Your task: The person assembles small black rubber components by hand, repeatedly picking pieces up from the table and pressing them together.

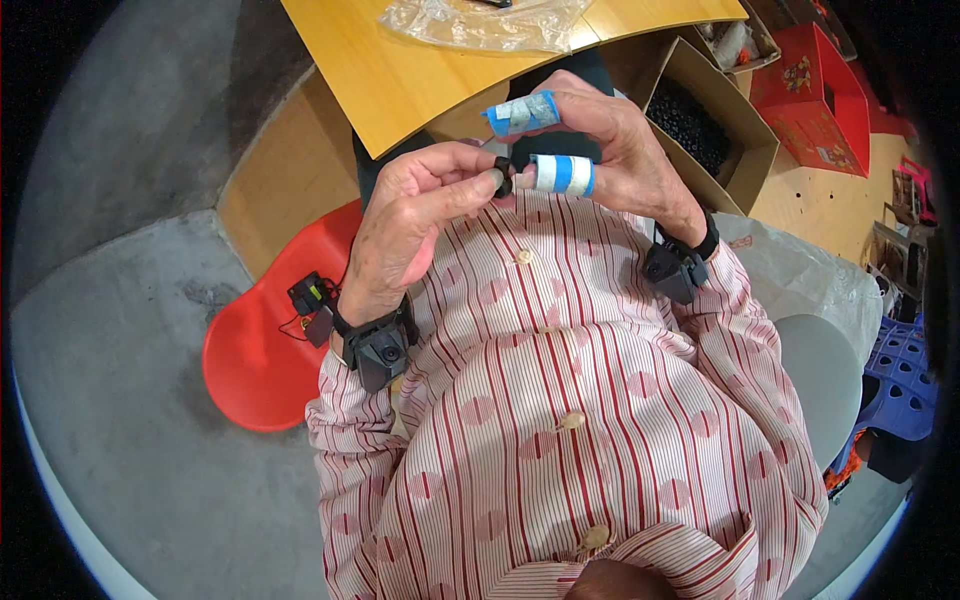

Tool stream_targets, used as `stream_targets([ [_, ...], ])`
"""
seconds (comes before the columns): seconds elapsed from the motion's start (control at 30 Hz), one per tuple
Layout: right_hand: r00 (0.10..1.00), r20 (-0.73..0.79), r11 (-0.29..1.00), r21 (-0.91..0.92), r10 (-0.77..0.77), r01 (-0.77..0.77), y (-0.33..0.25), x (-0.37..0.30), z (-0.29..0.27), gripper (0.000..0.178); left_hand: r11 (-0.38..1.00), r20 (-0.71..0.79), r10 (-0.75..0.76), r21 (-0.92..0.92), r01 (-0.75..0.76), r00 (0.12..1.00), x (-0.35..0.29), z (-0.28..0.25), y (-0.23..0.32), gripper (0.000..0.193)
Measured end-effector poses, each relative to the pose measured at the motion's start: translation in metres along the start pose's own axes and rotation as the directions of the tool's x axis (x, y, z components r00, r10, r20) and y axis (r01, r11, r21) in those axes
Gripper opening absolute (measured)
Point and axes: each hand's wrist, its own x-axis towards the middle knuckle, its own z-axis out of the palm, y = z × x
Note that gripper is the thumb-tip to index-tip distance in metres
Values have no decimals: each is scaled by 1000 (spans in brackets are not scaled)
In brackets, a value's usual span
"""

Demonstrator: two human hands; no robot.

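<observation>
My left hand and my right hand meet in front of my chest, just below the edge of a yellow wooden table. Between the fingertips of both hands sits a small black part. My left thumb and forefinger pinch it from the left. My right thumb, wrapped in blue and white tape, presses on it from the right. The right forefinger also wears blue and white tape and points left above the part. Each wrist carries a black strapped device.
A crumpled clear plastic bag lies on the table. An open cardboard box with dark pieces inside stands to the right, red boxes beyond it. A red chair seat is at my left, blue crates at far right.
</observation>
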Motion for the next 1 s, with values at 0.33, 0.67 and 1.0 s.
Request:
stream_targets([
  [0.33, 979, 90, 529, -831, -181, 174, -18, 2, 9, 40, 999, -92, 16, -31, -19, 996, 13, 3, -1, 21],
  [0.67, 986, 69, 477, -868, -152, 134, -15, 4, 10, 42, 998, -109, 65, 25, -63, 992, 22, 14, 1, 17],
  [1.0, 970, 41, 555, -814, -241, 172, -5, -2, 9, 40, 994, -102, 99, 47, -95, 990, 21, 22, -1, 18],
])
